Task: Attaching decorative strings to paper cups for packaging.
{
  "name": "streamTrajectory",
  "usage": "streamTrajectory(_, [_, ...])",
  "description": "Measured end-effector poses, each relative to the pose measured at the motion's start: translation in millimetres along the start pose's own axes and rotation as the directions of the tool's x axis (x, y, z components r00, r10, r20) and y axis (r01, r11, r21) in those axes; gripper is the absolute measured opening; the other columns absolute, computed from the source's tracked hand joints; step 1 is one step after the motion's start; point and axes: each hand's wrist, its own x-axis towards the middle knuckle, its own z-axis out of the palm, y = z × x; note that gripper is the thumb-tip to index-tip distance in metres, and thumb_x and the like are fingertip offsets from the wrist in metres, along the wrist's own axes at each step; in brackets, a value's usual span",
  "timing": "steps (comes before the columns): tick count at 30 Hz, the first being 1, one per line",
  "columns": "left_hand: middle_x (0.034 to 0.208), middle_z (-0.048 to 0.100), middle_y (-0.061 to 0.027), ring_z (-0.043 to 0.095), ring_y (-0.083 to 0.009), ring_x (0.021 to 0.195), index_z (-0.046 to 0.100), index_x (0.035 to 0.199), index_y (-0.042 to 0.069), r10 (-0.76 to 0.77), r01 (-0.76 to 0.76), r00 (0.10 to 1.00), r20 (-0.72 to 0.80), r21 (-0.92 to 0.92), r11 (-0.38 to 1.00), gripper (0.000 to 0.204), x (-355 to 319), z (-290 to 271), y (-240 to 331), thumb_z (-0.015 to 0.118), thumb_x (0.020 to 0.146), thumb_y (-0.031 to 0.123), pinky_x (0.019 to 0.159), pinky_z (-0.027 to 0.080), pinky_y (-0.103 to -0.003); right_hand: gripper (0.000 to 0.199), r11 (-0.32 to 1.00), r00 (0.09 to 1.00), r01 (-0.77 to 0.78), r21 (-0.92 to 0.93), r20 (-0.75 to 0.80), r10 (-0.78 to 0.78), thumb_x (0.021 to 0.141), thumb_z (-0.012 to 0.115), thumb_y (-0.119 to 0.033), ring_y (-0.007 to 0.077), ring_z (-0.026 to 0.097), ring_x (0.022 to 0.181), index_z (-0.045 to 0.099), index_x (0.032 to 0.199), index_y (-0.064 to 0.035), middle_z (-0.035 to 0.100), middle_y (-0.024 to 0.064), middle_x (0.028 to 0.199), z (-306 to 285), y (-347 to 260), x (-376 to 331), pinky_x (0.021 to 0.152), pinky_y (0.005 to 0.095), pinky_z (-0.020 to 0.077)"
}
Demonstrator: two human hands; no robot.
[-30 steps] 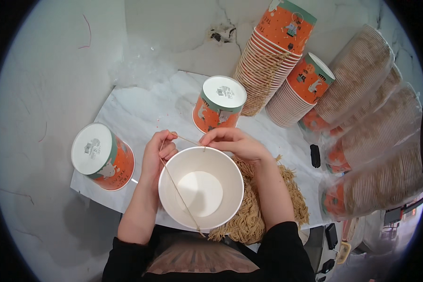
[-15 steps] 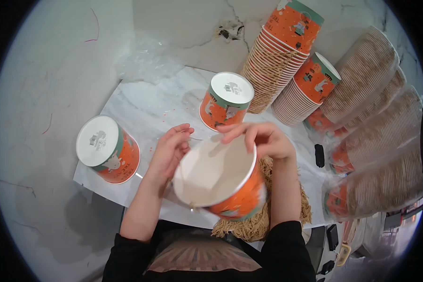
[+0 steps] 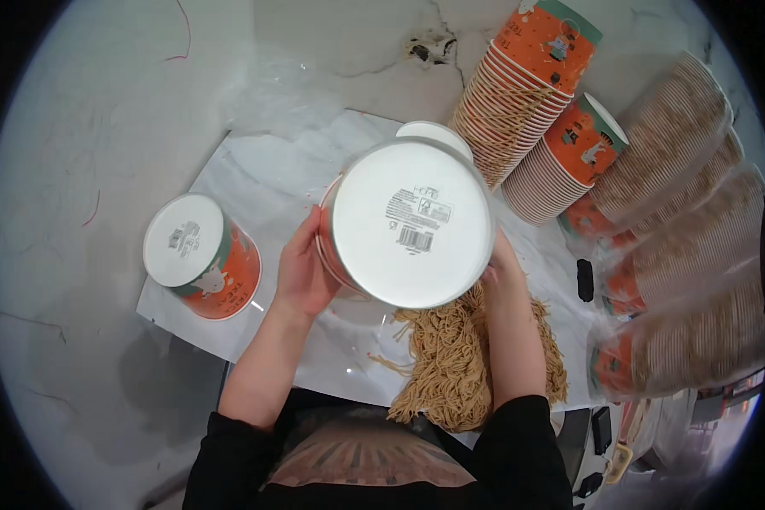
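Between my two hands is a large orange paper tub (image 3: 365,246), its white printed base facing up toward me. My left hand (image 3: 308,270) grips the tub's left side near the rim. On the opposite side my right hand (image 3: 503,262) holds it, its fingers mostly hidden behind the tub. Just beyond, a second tub (image 3: 435,132) is almost wholly covered; only part of its white base shows. A bundle of tan cords (image 3: 455,365) lies under my right forearm. Upside down at the left stands another orange and green tub (image 3: 229,276).
At the back right lean a tall stack of nested tubs (image 3: 518,106) and a shorter stack (image 3: 548,183). Plastic-wrapped tub stacks (image 3: 663,149) line the right side. A small black object (image 3: 585,280) lies beside them. Clear plastic wrap (image 3: 276,98) is crumpled at the back of the marbled table (image 3: 229,170).
The held tub has been turned from its open mouth facing me to its base facing up. My left hand has closed on its side, and my right hand has moved down the right side.
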Motion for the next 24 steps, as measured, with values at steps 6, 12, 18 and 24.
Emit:
streamTrajectory(6, [0.142, 0.055, -0.0098, 0.05, -0.0236, 0.133, 0.048, 0.141, 0.003, 0.087, -0.087, 0.996, -0.034, 0.005, 0.996, 0.042, 7, -10, 9, 0.042, 0.107, 0.028, 0.116, 0.036, -0.042, 0.095, 0.833, 0.663, 0.538, -0.13, 0.675, -0.323, 0.081, 0.072, -0.001, 0.0236, 0.039, 0.14, 0.017, 0.159, -0.0042, 0.031, 0.0114, 0.158, -28, 2, 10, 0.115, 0.0406, 0.0329])
streamTrajectory(12, [0.142, 0.055, -0.0068, 0.05, -0.0208, 0.132, 0.05, 0.139, 0.005, 0.255, -0.219, 0.95, -0.182, 0.197, 0.956, 0.045, 4, -3, 7, 0.044, 0.106, 0.035, 0.114, 0.037, -0.041, 0.123, 0.754, 0.729, 0.61, -0.242, 0.544, -0.415, 0.064, 0.094, -0.02, 0.0252, 0.038, 0.141, 0.017, 0.158, -0.005, 0.035, 0.0141, 0.154, 20, -7, 0, 0.114, 0.043, 0.0367])
streamTrajectory(18, [0.124, 0.055, -0.0053, 0.052, -0.0138, 0.106, 0.046, 0.135, 0.006, 0.525, -0.291, 0.717, -0.459, 0.486, 0.824, 0.056, 6, -3, 17, 0.051, 0.099, 0.049, 0.096, 0.04, -0.034, 0.111, 0.739, 0.805, 0.588, -0.33, 0.333, -0.492, 0.063, 0.096, -0.029, 0.0317, 0.044, 0.136, 0.031, 0.148, -0.0023, 0.045, 0.0186, 0.143, 45, -7, 38, 0.108, 0.0431, 0.0448])
streamTrajectory(24, [0.131, 0.052, -0.0062, 0.049, -0.0139, 0.113, 0.045, 0.138, 0.008, 0.824, -0.342, 0.536, -0.184, 0.845, 0.411, 0.051, 8, 5, 15, 0.061, 0.095, 0.029, 0.1, 0.038, -0.035, 0.105, 0.626, 0.718, 0.696, -0.353, 0.365, -0.593, 0.066, 0.094, -0.026, 0.0218, 0.051, 0.123, 0.031, 0.146, 0.0004, 0.051, 0.0131, 0.134, 51, 56, 101, 0.103, 0.0365, 0.0453])
